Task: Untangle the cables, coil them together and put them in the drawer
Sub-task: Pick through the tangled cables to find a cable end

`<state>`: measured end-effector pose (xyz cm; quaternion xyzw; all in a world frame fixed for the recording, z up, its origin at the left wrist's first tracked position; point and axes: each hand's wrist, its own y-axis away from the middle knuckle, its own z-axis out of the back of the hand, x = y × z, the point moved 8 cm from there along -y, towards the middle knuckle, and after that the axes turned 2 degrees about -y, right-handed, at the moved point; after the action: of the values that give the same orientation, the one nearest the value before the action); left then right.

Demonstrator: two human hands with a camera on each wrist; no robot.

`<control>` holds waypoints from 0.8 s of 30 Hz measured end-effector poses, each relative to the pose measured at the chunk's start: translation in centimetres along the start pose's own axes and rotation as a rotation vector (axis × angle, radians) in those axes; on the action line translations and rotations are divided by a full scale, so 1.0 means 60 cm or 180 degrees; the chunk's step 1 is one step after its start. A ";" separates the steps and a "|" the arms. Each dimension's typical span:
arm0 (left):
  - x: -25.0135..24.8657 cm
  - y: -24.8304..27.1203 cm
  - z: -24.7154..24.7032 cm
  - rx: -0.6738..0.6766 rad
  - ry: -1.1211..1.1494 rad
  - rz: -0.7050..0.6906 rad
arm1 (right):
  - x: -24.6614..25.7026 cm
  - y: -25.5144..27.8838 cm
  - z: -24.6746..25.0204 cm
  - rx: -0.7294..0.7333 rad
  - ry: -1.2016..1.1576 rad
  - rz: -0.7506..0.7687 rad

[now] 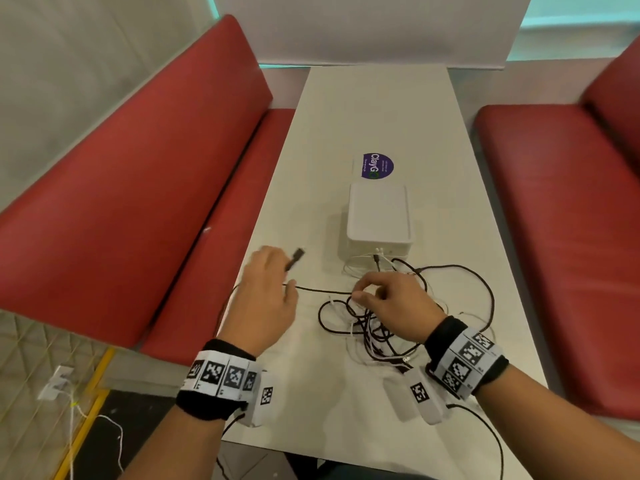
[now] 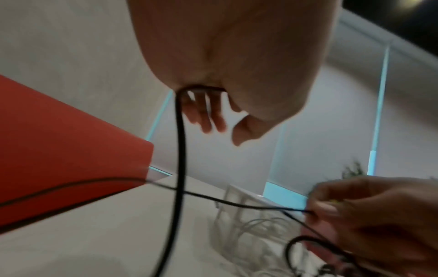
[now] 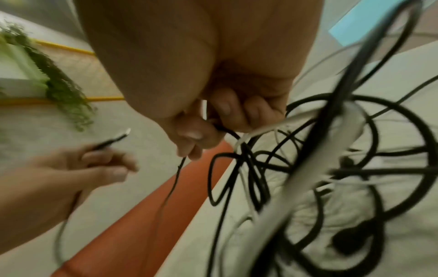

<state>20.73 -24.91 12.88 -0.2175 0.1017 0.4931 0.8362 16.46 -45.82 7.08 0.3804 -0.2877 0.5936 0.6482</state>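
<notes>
A tangle of black and white cables [image 1: 372,329] lies on the white table [image 1: 363,116], just in front of a small white drawer box [image 1: 379,220]. My left hand [image 1: 285,273] holds the plug end of a black cable [image 1: 296,258] lifted off the table at the left; that cable [image 2: 179,150] runs down out of my left hand's palm. My right hand [image 1: 358,295] pinches the same black cable [image 1: 322,290] at the tangle's left edge, between thumb and fingers [image 3: 189,131]. The right wrist view shows the left hand [image 3: 106,163] and several loops [image 3: 237,178] close by.
Red padded benches [image 1: 145,202] [image 1: 561,202] flank the table on both sides. A round purple sticker [image 1: 378,166] sits on the tabletop beyond the drawer box. A thin black lead [image 1: 485,431] trails from my right wrist over the near table edge.
</notes>
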 end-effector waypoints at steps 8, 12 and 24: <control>-0.065 -0.026 -0.044 0.0788 0.1429 0.0219 | 0.021 -0.006 0.008 0.0020 -0.0217 0.0317; -0.062 -0.026 -0.015 0.0693 0.2081 0.0383 | -0.022 0.000 -0.027 0.0704 0.0551 0.0283; -0.004 -0.019 0.009 0.0442 0.2146 0.0705 | -0.001 -0.001 -0.016 0.0039 0.0603 0.0360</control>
<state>21.58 -25.30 13.76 -0.2982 0.4279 0.4732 0.7100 16.41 -45.06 6.50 0.3096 -0.2426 0.6642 0.6356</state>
